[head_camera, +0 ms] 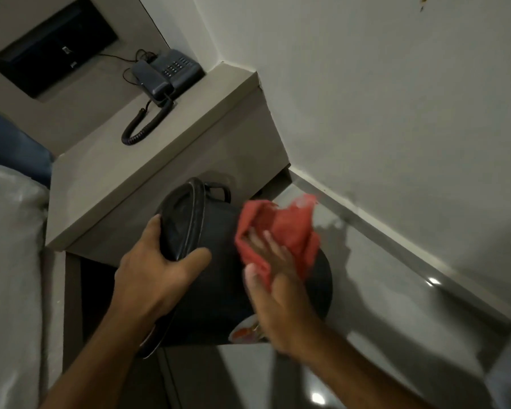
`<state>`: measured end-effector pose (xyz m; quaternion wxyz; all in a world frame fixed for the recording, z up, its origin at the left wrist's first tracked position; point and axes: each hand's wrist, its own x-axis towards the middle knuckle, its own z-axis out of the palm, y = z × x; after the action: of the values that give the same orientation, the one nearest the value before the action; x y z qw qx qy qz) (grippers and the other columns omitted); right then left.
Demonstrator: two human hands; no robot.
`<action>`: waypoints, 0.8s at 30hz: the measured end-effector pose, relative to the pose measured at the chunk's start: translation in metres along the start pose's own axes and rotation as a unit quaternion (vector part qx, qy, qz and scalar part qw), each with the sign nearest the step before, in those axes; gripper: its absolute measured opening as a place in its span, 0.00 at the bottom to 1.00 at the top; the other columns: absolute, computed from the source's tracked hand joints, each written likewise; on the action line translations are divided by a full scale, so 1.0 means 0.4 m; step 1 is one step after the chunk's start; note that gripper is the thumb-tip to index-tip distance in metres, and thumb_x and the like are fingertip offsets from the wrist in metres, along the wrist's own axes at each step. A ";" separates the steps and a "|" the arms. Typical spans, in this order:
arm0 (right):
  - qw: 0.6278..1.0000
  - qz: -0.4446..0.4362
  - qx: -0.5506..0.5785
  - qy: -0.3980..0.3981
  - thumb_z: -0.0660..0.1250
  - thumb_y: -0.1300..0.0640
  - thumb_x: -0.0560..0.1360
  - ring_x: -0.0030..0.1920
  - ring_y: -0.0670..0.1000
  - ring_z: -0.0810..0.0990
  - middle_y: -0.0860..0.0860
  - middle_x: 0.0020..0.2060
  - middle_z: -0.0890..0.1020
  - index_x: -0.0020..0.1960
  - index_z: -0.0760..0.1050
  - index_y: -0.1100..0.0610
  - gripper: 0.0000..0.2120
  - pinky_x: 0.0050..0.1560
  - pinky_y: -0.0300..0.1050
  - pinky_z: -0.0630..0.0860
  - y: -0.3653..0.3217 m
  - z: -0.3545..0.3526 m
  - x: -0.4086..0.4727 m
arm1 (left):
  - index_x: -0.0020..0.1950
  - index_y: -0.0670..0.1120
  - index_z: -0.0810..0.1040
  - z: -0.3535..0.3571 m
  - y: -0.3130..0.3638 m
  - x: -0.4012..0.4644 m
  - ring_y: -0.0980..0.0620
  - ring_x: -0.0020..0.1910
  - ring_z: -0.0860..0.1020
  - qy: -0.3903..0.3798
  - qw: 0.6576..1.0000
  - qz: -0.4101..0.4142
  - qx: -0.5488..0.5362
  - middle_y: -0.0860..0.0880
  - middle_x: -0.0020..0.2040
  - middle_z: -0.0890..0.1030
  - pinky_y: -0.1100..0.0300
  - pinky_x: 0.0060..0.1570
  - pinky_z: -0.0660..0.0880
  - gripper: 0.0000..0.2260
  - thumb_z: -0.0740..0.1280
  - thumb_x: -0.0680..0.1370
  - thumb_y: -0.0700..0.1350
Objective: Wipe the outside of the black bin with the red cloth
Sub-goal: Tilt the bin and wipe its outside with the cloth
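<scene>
Right hand (278, 293) presses red cloth (281, 231) on black bin (219, 278); left hand (157, 261) grips rim.

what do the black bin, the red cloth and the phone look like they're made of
Black bin: probably moulded plastic, smooth with a dull sheen; its lid rim catches pale highlights.
Red cloth: soft woven fabric, matte; it crumples and folds around the right hand.
Phone: likely hard plastic, dark grey and matte, with a coiled cord that looks rubbery.
</scene>
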<state>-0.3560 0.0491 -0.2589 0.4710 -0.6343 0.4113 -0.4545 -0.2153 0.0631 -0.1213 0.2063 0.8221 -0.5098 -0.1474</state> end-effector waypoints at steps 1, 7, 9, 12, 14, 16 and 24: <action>0.998 -0.058 -0.007 -0.024 0.47 0.36 0.83 0.80 0.39 0.48 0.30 0.79 0.53 0.76 0.47 0.26 0.23 0.78 0.56 0.50 -0.026 0.018 -0.007 | 0.72 0.58 0.66 0.013 0.024 0.010 0.43 0.54 0.79 0.018 0.999 -0.026 0.018 0.50 0.60 0.79 0.43 0.53 0.79 0.45 0.67 0.57 0.72; 0.994 -0.050 -0.049 0.087 0.52 0.41 0.82 0.82 0.51 0.50 0.48 0.83 0.53 0.81 0.47 0.41 0.29 0.79 0.63 0.49 0.093 -0.024 -0.032 | 0.67 0.61 0.74 -0.004 0.163 0.088 0.45 0.56 0.82 -0.185 0.976 -0.045 -0.103 0.50 0.61 0.82 0.47 0.54 0.79 0.48 0.75 0.49 0.75; 0.990 0.042 0.058 0.118 0.54 0.42 0.79 0.79 0.61 0.61 0.54 0.81 0.61 0.79 0.52 0.39 0.29 0.75 0.70 0.59 0.139 -0.063 -0.008 | 0.72 0.72 0.64 -0.027 0.164 0.080 0.55 0.69 0.72 -0.346 0.937 0.049 0.006 0.63 0.73 0.69 0.52 0.62 0.74 0.50 0.76 0.51 0.74; 0.983 0.078 0.143 0.087 0.55 0.39 0.79 0.70 0.63 0.74 0.54 0.73 0.74 0.77 0.64 0.40 0.27 0.68 0.68 0.71 0.150 -0.083 0.027 | 0.77 0.67 0.37 0.000 0.099 0.053 0.67 0.75 0.36 -0.423 0.870 0.175 0.185 0.69 0.76 0.34 0.55 0.76 0.43 0.61 0.80 0.61 0.63; 0.980 0.088 0.160 0.080 0.55 0.38 0.79 0.69 0.55 0.77 0.52 0.70 0.77 0.75 0.68 0.46 0.28 0.67 0.64 0.74 0.139 -0.077 0.034 | 0.75 0.66 0.33 0.026 0.067 0.048 0.70 0.72 0.29 -0.387 0.872 0.222 0.202 0.67 0.76 0.30 0.58 0.74 0.35 0.61 0.81 0.64 0.58; 0.978 0.083 0.175 0.078 0.55 0.39 0.79 0.69 0.54 0.77 0.53 0.69 0.78 0.75 0.70 0.51 0.28 0.68 0.64 0.73 0.139 -0.081 0.038 | 0.74 0.66 0.29 0.037 0.035 0.061 0.69 0.71 0.27 -0.337 0.863 0.284 0.248 0.66 0.75 0.27 0.59 0.71 0.32 0.62 0.79 0.64 0.61; 0.955 0.119 0.267 0.045 0.56 0.40 0.80 0.66 0.47 0.79 0.45 0.64 0.83 0.65 0.77 0.38 0.17 0.68 0.55 0.75 0.139 -0.132 0.068 | 0.82 0.52 0.44 0.047 -0.072 0.087 0.39 0.81 0.46 -0.138 0.871 0.351 0.314 0.39 0.82 0.46 0.36 0.75 0.57 0.55 0.70 0.66 0.70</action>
<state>-0.4055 -0.0006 -0.3001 0.6552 -0.4107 0.3683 -0.5162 -0.1862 0.0394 -0.1528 -0.0975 0.5815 -0.8076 -0.0094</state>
